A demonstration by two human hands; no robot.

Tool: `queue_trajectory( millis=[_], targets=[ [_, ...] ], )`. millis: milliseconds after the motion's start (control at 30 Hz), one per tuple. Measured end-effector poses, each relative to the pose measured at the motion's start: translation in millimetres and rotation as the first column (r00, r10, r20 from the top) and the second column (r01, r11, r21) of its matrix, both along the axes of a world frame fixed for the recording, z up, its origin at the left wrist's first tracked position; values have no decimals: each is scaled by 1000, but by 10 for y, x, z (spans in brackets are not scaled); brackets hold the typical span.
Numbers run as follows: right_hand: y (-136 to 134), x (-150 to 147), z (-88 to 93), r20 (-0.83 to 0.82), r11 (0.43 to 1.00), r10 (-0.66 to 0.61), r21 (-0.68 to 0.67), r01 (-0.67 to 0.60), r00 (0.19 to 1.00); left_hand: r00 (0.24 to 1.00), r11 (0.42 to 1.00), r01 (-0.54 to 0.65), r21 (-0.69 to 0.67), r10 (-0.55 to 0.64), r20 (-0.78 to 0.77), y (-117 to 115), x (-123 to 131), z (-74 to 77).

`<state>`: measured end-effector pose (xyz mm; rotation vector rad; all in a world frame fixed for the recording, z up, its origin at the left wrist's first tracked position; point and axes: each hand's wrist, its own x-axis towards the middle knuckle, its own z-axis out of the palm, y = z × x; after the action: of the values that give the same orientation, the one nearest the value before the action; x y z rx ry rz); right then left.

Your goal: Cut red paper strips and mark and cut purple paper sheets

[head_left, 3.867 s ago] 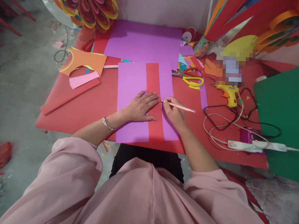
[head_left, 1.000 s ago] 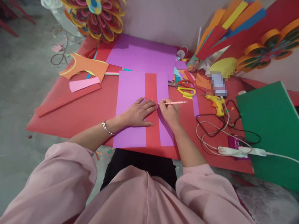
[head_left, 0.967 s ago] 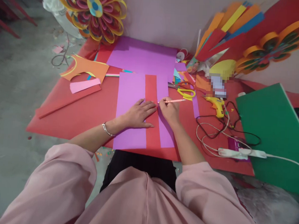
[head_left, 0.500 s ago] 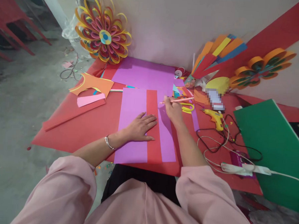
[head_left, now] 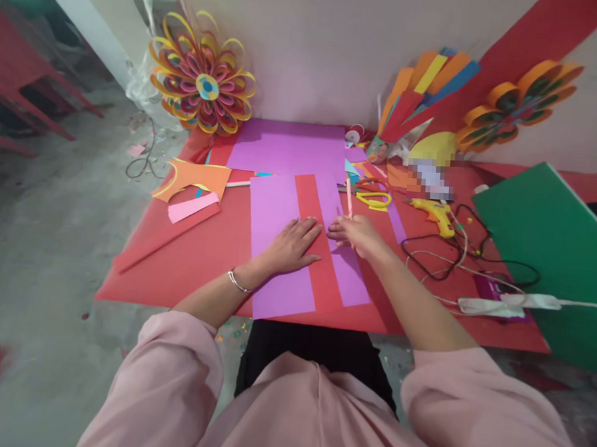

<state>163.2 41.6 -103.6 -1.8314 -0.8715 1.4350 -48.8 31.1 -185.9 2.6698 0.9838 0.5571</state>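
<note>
My left hand lies flat with fingers spread across a red paper strip, pressing it against a purple sheet. The strip runs lengthwise over the sheet, with purple showing on both sides. Just right of it, my right hand rests low over the sheet's purple right part. A slim pink pencil is held in that hand and points away from me; its lower end is hidden by the fingers. Scissors with yellow handles lie beyond my right hand.
Behind the work lies another purple sheet. Orange paper and pink strips are on the left. At right are a yellow glue gun, tangled cords, a power strip and a green board. A paper flower leans on the wall.
My right hand has come nearer to me and turned, so the pencil swings from pointing right to pointing away. My left hand stays flat on the strip. The view has shifted slightly.
</note>
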Motion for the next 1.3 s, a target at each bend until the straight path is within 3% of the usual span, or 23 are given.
queue_trajectory(
  millis=[233,533,633,833,967,1100,1233,1300],
  targets=[
    [16,-99,96,-55,991,48,-122,-55,997,1000,1000,5,-8,-5,21,27,5,-33],
    [62,-95,16,79,998,-2,60,-3,997,966,1000,17,-16,-12,260,161,-45,-198],
    [256,-104,-43,102,994,-25,110,14,994,966,1000,24,-15,-19,256,151,-38,-190],
    [937,-255,-176,230,978,-90,205,42,969,981,1000,23,-9,-21,191,100,-36,-93],
    [1243,-333,-281,310,973,-49,231,-26,949,987,997,69,-14,-67,145,85,-49,-2],
    [1302,-410,-336,351,970,36,214,-117,936,990,996,88,-15,-86,112,70,-51,74],
    [1240,-411,-254,352,948,138,223,-226,926,988,996,89,-15,-86,128,63,-55,96],
    [1265,-326,-142,359,933,179,233,-273,916,986,999,35,1,-35,165,68,-60,98]
  ],
)
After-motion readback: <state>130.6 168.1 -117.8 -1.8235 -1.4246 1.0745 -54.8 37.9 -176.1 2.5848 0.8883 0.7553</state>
